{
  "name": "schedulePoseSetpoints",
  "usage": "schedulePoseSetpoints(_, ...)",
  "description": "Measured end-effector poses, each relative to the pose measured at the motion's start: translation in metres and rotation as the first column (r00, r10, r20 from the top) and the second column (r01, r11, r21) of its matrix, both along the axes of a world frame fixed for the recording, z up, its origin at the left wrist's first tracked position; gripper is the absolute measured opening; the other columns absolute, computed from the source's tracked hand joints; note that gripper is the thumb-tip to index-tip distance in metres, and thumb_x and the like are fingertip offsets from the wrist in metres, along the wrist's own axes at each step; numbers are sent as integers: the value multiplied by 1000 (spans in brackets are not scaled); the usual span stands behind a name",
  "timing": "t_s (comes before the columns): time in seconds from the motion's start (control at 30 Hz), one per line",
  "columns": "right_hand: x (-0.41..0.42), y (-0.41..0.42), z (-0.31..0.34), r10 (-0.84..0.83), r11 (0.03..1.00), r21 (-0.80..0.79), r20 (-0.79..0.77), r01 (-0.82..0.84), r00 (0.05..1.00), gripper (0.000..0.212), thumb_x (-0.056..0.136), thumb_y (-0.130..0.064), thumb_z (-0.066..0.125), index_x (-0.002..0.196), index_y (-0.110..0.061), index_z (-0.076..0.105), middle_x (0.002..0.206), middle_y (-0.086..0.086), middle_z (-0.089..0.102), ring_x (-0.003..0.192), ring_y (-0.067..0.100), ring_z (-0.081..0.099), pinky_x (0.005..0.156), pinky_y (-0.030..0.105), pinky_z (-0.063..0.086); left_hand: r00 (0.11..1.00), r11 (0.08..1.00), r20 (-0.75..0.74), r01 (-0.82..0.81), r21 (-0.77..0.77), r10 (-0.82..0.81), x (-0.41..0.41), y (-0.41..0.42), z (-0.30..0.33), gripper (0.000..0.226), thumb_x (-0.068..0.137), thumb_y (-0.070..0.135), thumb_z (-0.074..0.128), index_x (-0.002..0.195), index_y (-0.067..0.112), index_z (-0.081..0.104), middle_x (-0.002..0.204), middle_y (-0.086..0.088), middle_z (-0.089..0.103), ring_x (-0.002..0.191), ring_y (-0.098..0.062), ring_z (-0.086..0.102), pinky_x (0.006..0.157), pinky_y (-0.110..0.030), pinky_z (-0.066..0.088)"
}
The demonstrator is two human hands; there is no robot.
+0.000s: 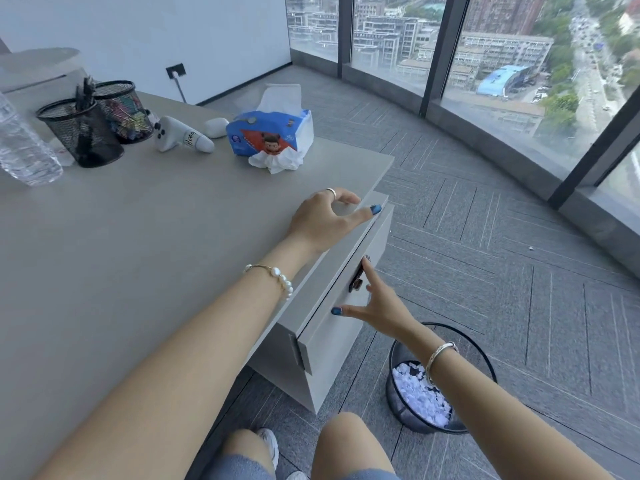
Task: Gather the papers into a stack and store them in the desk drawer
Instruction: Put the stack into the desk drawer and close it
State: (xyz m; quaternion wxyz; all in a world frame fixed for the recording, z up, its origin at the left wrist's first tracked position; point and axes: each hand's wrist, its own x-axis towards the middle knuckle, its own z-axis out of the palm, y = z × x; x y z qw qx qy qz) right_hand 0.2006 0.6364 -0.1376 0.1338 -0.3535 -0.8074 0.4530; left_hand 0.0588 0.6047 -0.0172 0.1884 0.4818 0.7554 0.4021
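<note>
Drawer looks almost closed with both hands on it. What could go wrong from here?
1. The left hand grips the desk edge just above the drawer; its fingers could get pinched if the drawer front meets that edge.
2. The right hand pushes beside the dark handle; an off-centre push might skew the drawer.
3. The mesh wastebasket stands close under the right arm and could be knocked.
No papers are visible, so I cannot confirm they are inside.

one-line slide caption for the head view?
Right hand pressing the grey desk drawer front, left hand braced on the grey desktop edge.
</note>
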Motion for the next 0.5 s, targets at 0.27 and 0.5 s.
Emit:
schedulePoseSetpoints(0.27,-17,2,-8,4,997,72,-3,-3,1000,105,71,-33,77,149,-16,8,158,0,17,139,24,33,105,26,32,999,1000,32,-6,12,6,-1,1,-1,49,68,61,67,100,24,68,110,12,68,109,-6,57,95,-26,44)
schedulePoseSetpoints(0.5,-18,2,-2,-2,999,49,32,1,999,107,70,-35,77,150,-17,8,159,1,13,141,25,30,109,28,30,999,1000,46,2,20,-3,1,0,0,51,67,62,66,99,23,68,110,11,68,110,-7,57,95,-27,44)
